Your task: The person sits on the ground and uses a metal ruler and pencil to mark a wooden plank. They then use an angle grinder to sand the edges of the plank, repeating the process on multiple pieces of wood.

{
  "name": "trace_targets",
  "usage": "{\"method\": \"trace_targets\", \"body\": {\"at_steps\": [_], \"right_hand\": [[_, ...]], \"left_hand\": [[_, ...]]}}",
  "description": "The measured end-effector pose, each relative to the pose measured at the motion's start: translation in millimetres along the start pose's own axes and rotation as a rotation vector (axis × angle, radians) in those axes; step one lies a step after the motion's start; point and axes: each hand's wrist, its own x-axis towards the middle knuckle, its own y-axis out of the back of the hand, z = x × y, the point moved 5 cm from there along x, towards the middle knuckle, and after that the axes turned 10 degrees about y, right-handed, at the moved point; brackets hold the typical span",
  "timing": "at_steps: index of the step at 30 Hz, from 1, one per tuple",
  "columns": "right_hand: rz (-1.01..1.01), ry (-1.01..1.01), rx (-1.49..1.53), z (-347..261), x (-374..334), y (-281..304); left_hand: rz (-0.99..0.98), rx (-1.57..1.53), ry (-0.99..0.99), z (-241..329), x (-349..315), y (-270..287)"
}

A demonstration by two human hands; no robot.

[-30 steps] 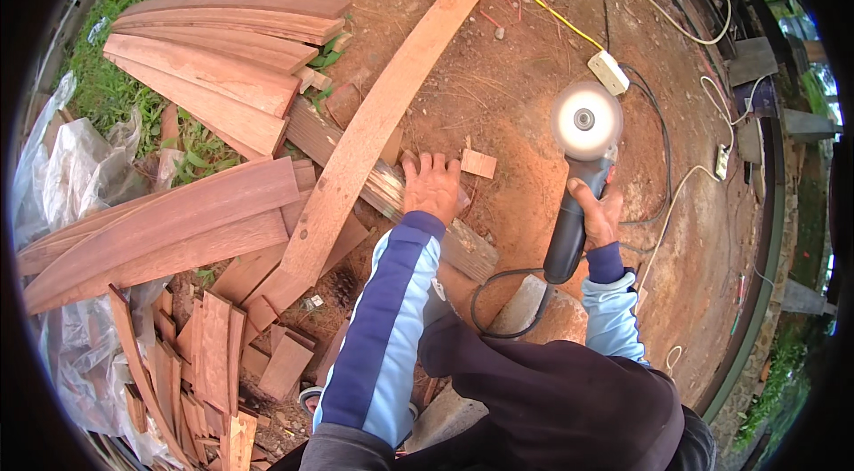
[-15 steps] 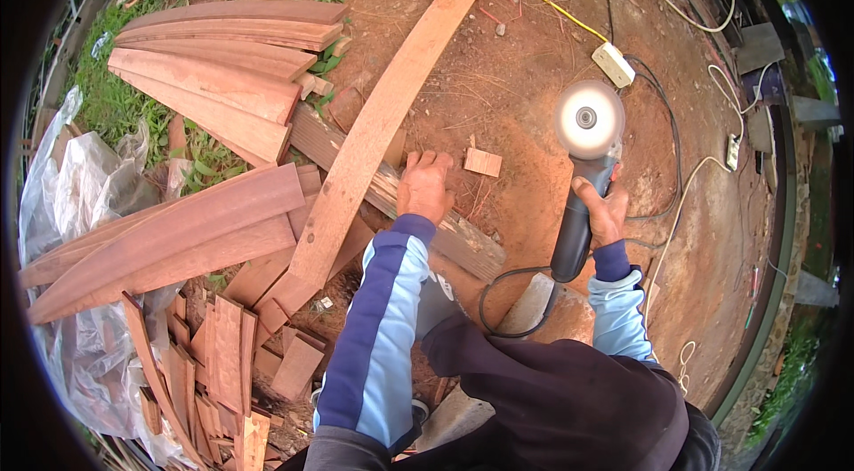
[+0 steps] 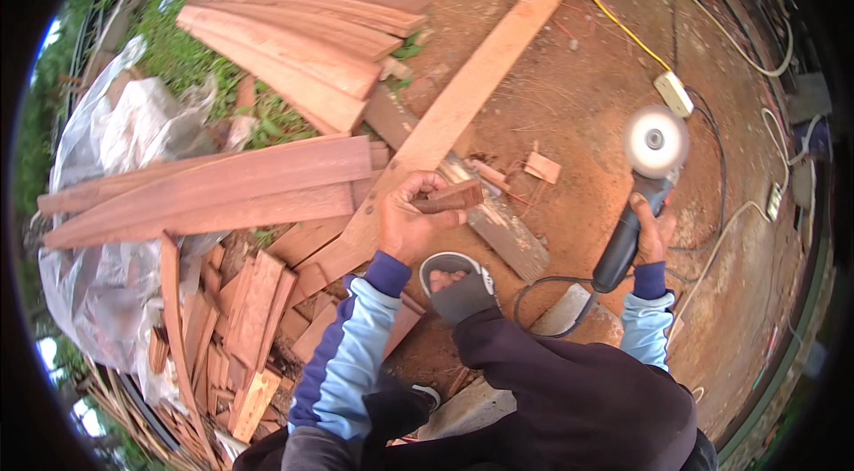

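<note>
My left hand pinches a small brown wood block between thumb and fingers, raised over the ground. In my right hand is an angle grinder, gripped by its dark body. Its pale round disc points away from me and looks blurred. A long plank lies diagonally just beyond my left hand, across a weathered timber. Another small wood block rests on the dirt between my hands, with a reddish offcut near the timber.
Curved boards are stacked on the grass, with more boards beside clear plastic sheeting. Scrap wood is piled at lower left. A white socket box and cables lie at right. My sandalled foot stands near the timber.
My left hand has lifted off the timber and now holds a small wood block. The view has shifted, and my foot now shows beside the timber. The grinder stays in my right hand.
</note>
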Motion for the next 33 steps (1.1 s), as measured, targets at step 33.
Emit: {"method": "trace_targets", "body": {"at_steps": [33], "right_hand": [[-0.134,-0.021,-0.108,-7.8,-5.6,-89.5]], "left_hand": [[1.477,-0.481,0.484,-225.2,-562.9,263.6]]}}
